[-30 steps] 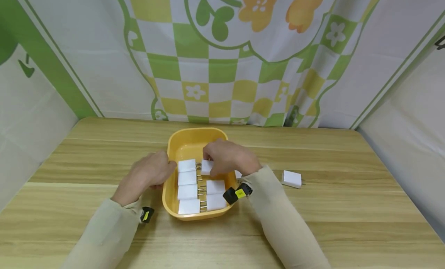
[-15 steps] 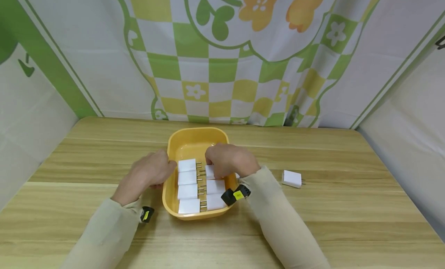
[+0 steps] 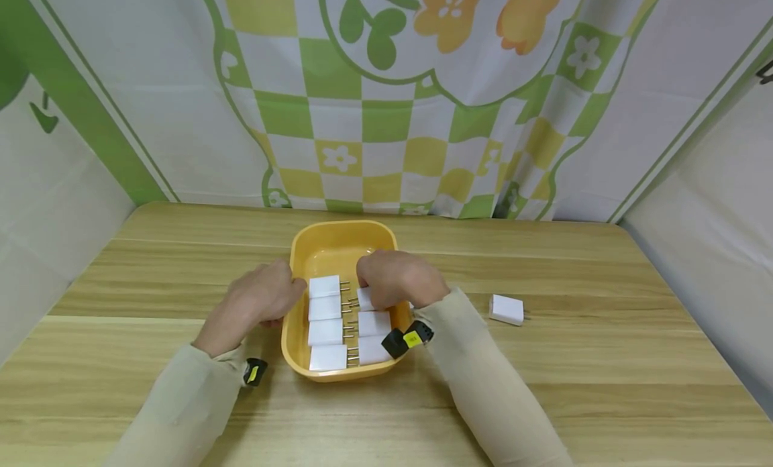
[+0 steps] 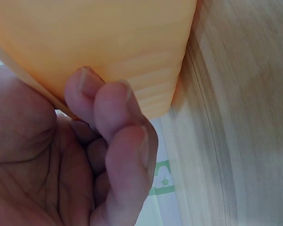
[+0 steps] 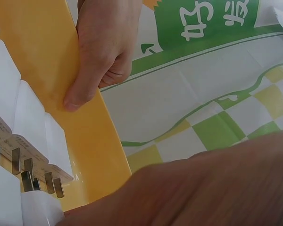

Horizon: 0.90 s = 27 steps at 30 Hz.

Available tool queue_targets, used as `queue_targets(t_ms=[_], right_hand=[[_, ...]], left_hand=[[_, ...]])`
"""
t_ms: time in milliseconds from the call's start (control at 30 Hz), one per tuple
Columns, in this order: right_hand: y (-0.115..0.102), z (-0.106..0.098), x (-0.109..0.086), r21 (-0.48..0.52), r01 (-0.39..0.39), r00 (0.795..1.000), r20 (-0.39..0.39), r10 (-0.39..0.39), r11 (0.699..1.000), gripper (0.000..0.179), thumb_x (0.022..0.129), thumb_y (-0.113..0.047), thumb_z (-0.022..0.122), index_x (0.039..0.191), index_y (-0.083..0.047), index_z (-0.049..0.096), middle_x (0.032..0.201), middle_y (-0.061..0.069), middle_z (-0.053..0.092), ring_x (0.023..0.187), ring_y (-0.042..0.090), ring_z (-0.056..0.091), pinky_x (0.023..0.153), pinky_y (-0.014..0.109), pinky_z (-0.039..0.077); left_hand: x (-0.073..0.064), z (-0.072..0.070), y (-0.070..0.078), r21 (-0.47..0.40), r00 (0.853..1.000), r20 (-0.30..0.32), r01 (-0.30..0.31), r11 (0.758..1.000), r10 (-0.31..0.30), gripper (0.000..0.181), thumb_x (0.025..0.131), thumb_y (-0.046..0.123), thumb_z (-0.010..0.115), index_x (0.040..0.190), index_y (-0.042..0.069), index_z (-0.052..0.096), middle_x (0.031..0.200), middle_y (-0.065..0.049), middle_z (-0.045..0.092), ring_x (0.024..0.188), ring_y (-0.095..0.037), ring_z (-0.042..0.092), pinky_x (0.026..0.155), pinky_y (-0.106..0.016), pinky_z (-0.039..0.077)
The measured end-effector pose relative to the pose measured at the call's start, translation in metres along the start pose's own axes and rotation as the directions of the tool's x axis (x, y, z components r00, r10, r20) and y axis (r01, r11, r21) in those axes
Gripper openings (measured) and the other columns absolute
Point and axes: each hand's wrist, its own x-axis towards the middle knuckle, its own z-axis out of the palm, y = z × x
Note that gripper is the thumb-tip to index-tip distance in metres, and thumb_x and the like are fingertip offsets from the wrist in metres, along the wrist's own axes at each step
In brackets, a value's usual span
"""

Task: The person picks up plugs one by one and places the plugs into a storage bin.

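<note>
Inside a yellow plastic basin [image 3: 338, 237], white charger plugs [image 3: 325, 308] lie in two columns, their metal prongs facing each other. My left hand [image 3: 256, 299] grips the basin's left rim; in the right wrist view its thumb [image 5: 75, 96] presses the inner wall, and in the left wrist view its curled fingers [image 4: 122, 113] are against the outside. With my right hand [image 3: 397, 278] I hold a charger plug [image 3: 364, 298] at the far end of the right column, prongs toward the left. Much of that plug is hidden under my fingers.
One loose white charger plug [image 3: 506, 310] lies on the wooden table [image 3: 574, 359] to the right of the basin. A sliver of another white thing [image 3: 412, 304] shows beside my right wrist. A patterned curtain [image 3: 386, 125] hangs behind the table.
My right hand has moved the charger plug slightly toward me and to the right, down against the plug below it in the right column. My left hand keeps its place on the rim.
</note>
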Motion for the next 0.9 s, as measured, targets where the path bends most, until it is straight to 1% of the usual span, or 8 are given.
queue_targets(t_ms=[100,233,433,533,700,900], right_hand=[[0.0001,0.0002,0.0008,-0.011,0.005,1.000,0.000,-0.005,1.000,0.020,0.089,0.002,0.062,0.076,-0.013,0.059,0.069,-0.001,0.046,0.060,0.014,0.044,0.052,0.026,0.035],[0.0000,0.0003,0.0008,-0.013,0.006,1.000,0.000,-0.006,1.000,0.020,0.089,0.002,0.062,0.075,-0.013,0.059,0.070,-0.001,0.048,0.061,0.014,0.046,0.052,0.026,0.036],[-0.0013,0.0009,-0.0005,-0.013,-0.003,1.000,-0.002,0.003,1.000,0.017,0.089,0.002,0.063,0.082,-0.013,0.064,0.077,0.001,0.058,0.066,0.015,0.053,0.054,0.026,0.043],[-0.0016,0.0012,-0.0008,-0.008,-0.008,1.000,-0.003,0.008,1.000,0.016,0.090,0.002,0.063,0.085,-0.013,0.065,0.081,0.002,0.061,0.068,0.016,0.055,0.055,0.027,0.045],[-0.0017,0.0017,-0.0009,0.000,-0.012,1.000,-0.005,0.012,1.000,0.015,0.090,0.002,0.063,0.090,-0.013,0.065,0.087,0.002,0.064,0.072,0.017,0.057,0.057,0.027,0.047],[-0.0015,0.0022,-0.0002,0.005,-0.010,1.000,-0.005,0.010,1.000,0.017,0.089,0.003,0.064,0.091,-0.014,0.065,0.086,0.001,0.062,0.072,0.017,0.057,0.057,0.027,0.047]], left_hand=[[-0.0002,-0.0001,0.0000,0.004,1.000,-0.002,-0.002,1.000,0.002,0.037,0.099,0.020,0.039,0.073,0.005,0.059,0.058,-0.009,0.062,0.048,-0.019,0.057,0.044,-0.029,0.043],[-0.0006,-0.0004,0.0003,0.003,1.000,0.000,-0.004,1.000,0.004,0.037,0.099,0.020,0.039,0.072,0.005,0.059,0.058,-0.009,0.062,0.047,-0.019,0.057,0.044,-0.029,0.043],[-0.0010,-0.0007,0.0008,0.001,1.000,-0.003,-0.004,1.000,0.004,0.036,0.099,0.020,0.040,0.072,0.005,0.059,0.057,-0.009,0.062,0.047,-0.019,0.057,0.044,-0.029,0.042],[-0.0011,-0.0008,0.0010,0.000,1.000,-0.006,-0.004,1.000,0.004,0.036,0.099,0.020,0.040,0.072,0.006,0.058,0.057,-0.009,0.062,0.047,-0.019,0.057,0.044,-0.029,0.042],[-0.0012,-0.0007,0.0008,0.004,1.000,-0.007,-0.004,1.000,0.004,0.036,0.098,0.020,0.039,0.071,0.006,0.058,0.057,-0.008,0.062,0.047,-0.019,0.057,0.044,-0.029,0.042],[-0.0010,-0.0009,0.0007,0.007,1.000,-0.009,-0.007,1.000,0.007,0.036,0.099,0.020,0.040,0.071,0.006,0.058,0.057,-0.008,0.062,0.047,-0.019,0.058,0.045,-0.030,0.043]])
